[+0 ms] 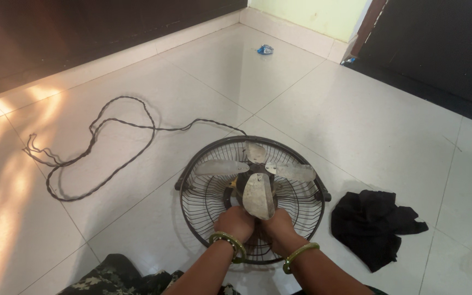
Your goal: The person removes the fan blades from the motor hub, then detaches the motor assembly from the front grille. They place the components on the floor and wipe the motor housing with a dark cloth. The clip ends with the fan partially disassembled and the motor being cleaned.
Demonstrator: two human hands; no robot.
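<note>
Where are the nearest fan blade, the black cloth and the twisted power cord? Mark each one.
nearest fan blade (pixel 258 196), head view, middle of the dusty blade.
black cloth (pixel 372 224), head view, centre of the crumpled heap.
twisted power cord (pixel 120 121), head view, strand crossing the loop.

Bright, even daylight fills the room; warm sunlit streaks fall across the glossy floor (pixel 6 180) left of the fan (pixel 252 199), soft shadows beneath it, edges slightly bowed, focus sharp

Round wire-caged fan (pixel 252 199) flat on floor, dusty metal blades (pixel 258 195) exposed.
</note>
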